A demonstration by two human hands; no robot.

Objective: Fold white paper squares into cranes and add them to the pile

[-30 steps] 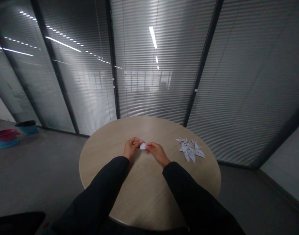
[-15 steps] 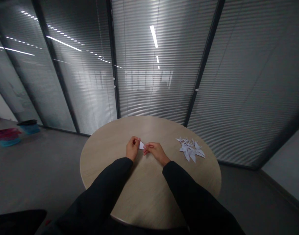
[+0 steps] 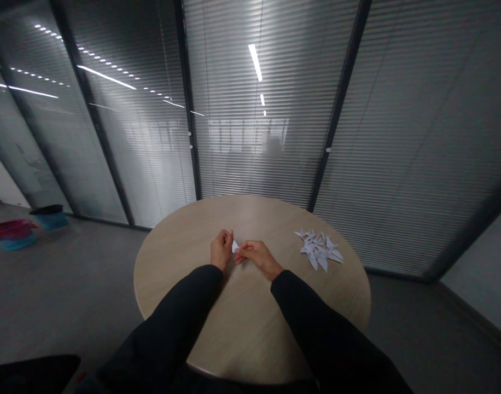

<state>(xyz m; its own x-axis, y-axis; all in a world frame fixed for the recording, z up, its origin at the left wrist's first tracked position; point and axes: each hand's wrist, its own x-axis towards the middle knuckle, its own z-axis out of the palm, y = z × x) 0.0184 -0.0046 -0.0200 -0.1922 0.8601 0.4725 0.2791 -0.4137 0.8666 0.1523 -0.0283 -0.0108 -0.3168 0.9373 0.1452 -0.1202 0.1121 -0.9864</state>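
Note:
A small piece of folded white paper (image 3: 234, 246) is held between my two hands, over the middle of the round table. My left hand (image 3: 222, 249) pinches its left side with curled fingers. From the right, my right hand (image 3: 256, 256) grips the lower right corner between thumb and fingers. Much of the paper is covered by my fingers, so its full shape is hidden. Off to the right lies a pile of folded white paper pieces (image 3: 319, 250) with pointed ends, like origami cranes.
The pale wooden round table (image 3: 172, 235) has a curved edge near a glass partition with blinds (image 3: 254, 164). On the floor at left stand a blue bin with a red liner (image 3: 15, 234) and another with a black liner (image 3: 49, 216). A dark object (image 3: 33, 375) shows at bottom left.
My right hand has shifted slightly left, closer to my left hand. Less of the white paper shows between them now. The pile at right looks the same.

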